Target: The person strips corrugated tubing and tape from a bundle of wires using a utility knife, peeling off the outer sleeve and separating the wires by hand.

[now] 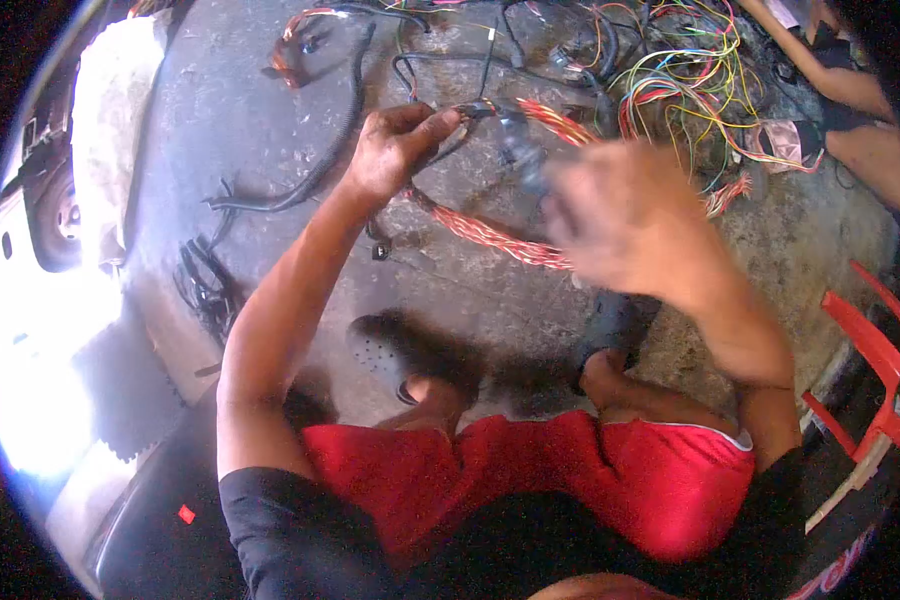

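My left hand is closed, thumb and fingers pinching a dark taped part of a wire bundle near the top middle. Right of it, my right hand is smeared by motion, and a blurred greyish item shows at its fingertips, too unclear to name. Twisted red and white wires run below both hands and pass behind my right hand. Another red and yellow stretch of wires extends right from the taped part.
Loose coloured wires spread at the upper right, beside another person's arm and leg. Black corrugated tubing lies left of my left hand. Black cables lie farther left. A red frame stands at the right edge.
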Demonstrator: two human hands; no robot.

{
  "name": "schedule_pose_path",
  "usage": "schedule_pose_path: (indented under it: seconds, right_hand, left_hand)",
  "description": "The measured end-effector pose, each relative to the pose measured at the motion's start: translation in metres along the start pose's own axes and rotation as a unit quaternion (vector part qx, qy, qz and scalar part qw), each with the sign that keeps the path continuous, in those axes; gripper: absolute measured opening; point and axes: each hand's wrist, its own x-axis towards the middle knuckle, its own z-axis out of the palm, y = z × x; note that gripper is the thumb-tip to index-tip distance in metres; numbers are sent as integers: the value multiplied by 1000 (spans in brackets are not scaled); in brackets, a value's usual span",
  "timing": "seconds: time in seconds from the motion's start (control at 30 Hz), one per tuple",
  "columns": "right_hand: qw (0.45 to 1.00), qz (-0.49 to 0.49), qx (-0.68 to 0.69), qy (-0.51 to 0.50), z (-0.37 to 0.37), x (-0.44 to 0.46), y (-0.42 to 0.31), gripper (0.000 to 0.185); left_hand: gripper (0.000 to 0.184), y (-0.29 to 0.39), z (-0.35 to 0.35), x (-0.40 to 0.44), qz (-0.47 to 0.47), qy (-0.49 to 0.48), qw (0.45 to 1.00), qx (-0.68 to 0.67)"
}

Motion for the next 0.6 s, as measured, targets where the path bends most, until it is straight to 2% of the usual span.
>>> schedule_pose_path:
  seconds: [0.03, 0.1, 0.13, 0.2, 0.27, 0.3, 0.33, 0.4, 0.43, 0.47, 0.5, 0.57, 0.6]
  right_hand:
    - [998, -5, -54, 36, -23, -5, 7, 19]
    - [943, -91, -195, 255, -51, 0, 34, 20]
    - [942, -87, -198, 256, -66, 5, 34, 20]
    - [989, 33, -61, 128, -84, 24, 23, 11]
    - [968, 128, 52, 210, -51, 50, 18, 11]
    - [962, 42, -34, 268, 20, 82, 103, 21]
    - [971, -25, 68, 228, 37, 89, 100, 23]
    - [996, -18, 34, -82, 91, 109, 116, 24]
    - [962, -125, 102, -222, 91, 106, 113, 29]
    - [972, -135, 73, -180, 102, 102, 124, 31]
    - [979, -143, 45, -141, 114, 99, 135, 33]
    - [992, 0, 126, 16, 53, 82, 106, 31]
    - [970, 36, 240, 36, 36, 79, 108, 29]
  left_hand:
    - [36, 5, 1, -1, 0, -2, 1000, -1]
    - [39, 18, 6, -6, 28, -13, 999, 23]
    - [39, 25, 14, -9, 32, -17, 999, 24]
    - [32, 37, 34, -24, 106, -48, 993, -11]
    - [29, 37, 46, -33, 136, -56, 989, 12]
    - [27, 37, 50, -38, 164, -63, 984, 37]
    - [17, 47, 47, -41, 165, -98, 979, 74]
    - [15, 42, 53, -46, 175, -77, 980, 55]
    - [17, 44, 53, -47, 187, -59, 980, 36]
    - [36, 49, 46, -50, 70, -111, 991, 41]
    - [36, 47, 44, -47, 68, -112, 991, 40]
    - [45, 42, 40, -40, 178, -75, 980, 47]
    - [45, 37, 37, -36, 175, -73, 981, 46]
